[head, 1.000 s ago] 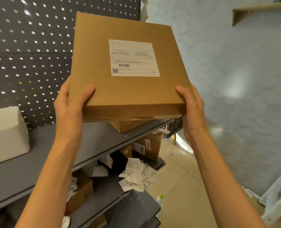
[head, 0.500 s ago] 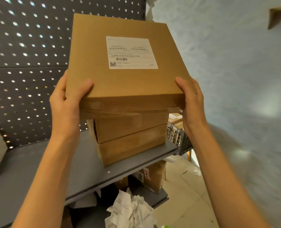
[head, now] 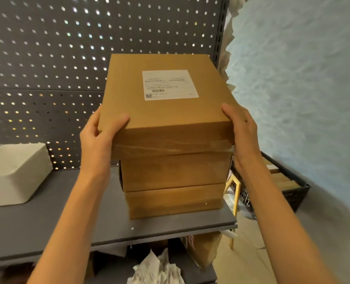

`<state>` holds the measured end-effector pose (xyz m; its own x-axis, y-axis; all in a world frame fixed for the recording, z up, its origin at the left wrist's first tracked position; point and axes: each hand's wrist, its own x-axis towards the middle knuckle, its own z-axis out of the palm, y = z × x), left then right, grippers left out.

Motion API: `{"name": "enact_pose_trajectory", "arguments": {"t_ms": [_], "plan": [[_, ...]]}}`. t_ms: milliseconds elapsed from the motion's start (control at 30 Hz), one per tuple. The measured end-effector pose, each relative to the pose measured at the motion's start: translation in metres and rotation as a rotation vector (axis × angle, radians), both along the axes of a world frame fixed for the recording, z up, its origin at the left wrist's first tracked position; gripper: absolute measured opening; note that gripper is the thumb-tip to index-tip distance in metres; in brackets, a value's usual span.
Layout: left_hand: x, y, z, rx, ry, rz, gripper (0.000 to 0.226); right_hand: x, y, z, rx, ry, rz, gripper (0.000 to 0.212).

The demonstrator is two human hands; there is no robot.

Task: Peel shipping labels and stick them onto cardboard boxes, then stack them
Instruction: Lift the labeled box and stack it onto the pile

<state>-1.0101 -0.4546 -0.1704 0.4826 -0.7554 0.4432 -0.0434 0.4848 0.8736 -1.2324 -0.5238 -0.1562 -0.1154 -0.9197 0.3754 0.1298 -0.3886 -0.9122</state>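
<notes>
A flat brown cardboard box with a white shipping label on its top sits on a stack of two more brown boxes on the grey shelf. My left hand grips its near left corner, thumb on top. At the near right corner my right hand holds the box the same way, fingers down the side. Whether the top box rests fully on the stack, I cannot tell.
A white foam block lies on the shelf at the left. Behind stands a dark pegboard. A black wire basket with boxes is at the right, by the pale wall. Crumpled label backings lie on the lower shelf.
Both hands have carried the labelled box forward and down onto the two stacked boxes on the shelf. The view has come closer to the shelf.
</notes>
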Motion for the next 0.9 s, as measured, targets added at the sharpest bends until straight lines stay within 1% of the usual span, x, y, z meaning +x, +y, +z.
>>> {"name": "enact_pose_trajectory", "arguments": {"t_ms": [100, 233, 300, 367, 467, 633, 733, 833, 900], "plan": [[-0.002, -0.004, 0.001, 0.023, 0.011, 0.025, 0.052, 0.000, -0.007, -0.001, 0.018, 0.006, 0.000, 0.044], [-0.006, -0.010, 0.002, 0.054, 0.020, 0.061, 0.033, 0.000, -0.015, -0.003, 0.049, -0.004, -0.006, 0.035], [-0.007, -0.011, 0.004, 0.078, 0.022, 0.069, 0.030, 0.000, -0.018, -0.004, 0.070, -0.005, -0.009, 0.030], [-0.006, -0.013, 0.005, 0.100, 0.026, 0.071, 0.032, 0.000, -0.020, -0.007, 0.088, 0.001, -0.016, 0.025], [-0.009, -0.014, 0.006, 0.119, 0.012, 0.073, 0.033, 0.000, -0.021, -0.008, 0.118, 0.014, -0.015, 0.024], [-0.009, -0.019, 0.009, 0.157, 0.050, 0.042, 0.039, -0.005, -0.024, -0.004, 0.159, 0.034, 0.007, 0.017], [-0.011, -0.020, 0.010, 0.171, 0.061, 0.021, 0.037, -0.005, -0.024, -0.002, 0.193, 0.033, 0.016, 0.021], [-0.012, -0.021, 0.010, 0.178, 0.056, 0.011, 0.038, -0.006, -0.025, -0.001, 0.206, 0.039, 0.009, 0.011], [-0.011, -0.021, 0.009, 0.175, 0.051, 0.004, 0.039, -0.006, -0.025, -0.001, 0.214, 0.043, 0.011, 0.015]]}}
